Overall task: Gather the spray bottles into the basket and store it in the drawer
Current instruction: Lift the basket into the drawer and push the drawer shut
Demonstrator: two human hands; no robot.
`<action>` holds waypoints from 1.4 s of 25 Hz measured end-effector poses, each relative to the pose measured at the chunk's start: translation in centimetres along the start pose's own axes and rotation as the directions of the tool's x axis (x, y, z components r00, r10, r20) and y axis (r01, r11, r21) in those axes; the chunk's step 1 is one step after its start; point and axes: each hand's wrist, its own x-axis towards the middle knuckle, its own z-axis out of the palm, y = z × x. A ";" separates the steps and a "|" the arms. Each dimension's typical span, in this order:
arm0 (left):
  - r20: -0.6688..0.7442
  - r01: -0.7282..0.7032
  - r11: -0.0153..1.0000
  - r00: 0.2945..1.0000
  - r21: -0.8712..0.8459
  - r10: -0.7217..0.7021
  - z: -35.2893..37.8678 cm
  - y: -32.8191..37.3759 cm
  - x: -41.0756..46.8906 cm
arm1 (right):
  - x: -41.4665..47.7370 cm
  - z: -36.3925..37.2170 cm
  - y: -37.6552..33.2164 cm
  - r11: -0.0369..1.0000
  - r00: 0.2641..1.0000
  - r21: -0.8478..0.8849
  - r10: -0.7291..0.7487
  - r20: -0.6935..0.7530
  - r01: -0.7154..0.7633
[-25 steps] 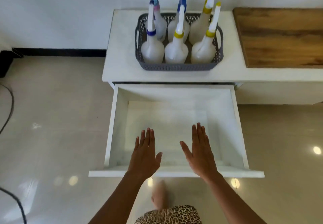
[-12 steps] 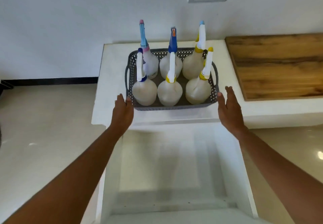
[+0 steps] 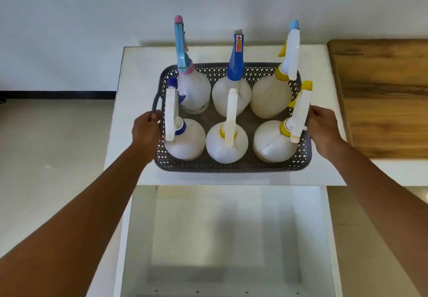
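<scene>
Six upright white spray bottles (image 3: pixel 227 145) in grey lattice basket (image 3: pixel 231 166), apparently behind open white drawer (image 3: pixel 143 227).

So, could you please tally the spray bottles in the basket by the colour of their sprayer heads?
White heads: 4
Light blue head: 1
Dark blue head: 1
Total: 6, all standing in the grey basket.
</scene>
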 end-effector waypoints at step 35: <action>0.015 0.115 0.990 0.993 0.082 -0.116 -7.0 -21.2 -20.0 | -26.2 -3.3 15.1 0.954 0.967 0.165 0.256 -0.009 -0.251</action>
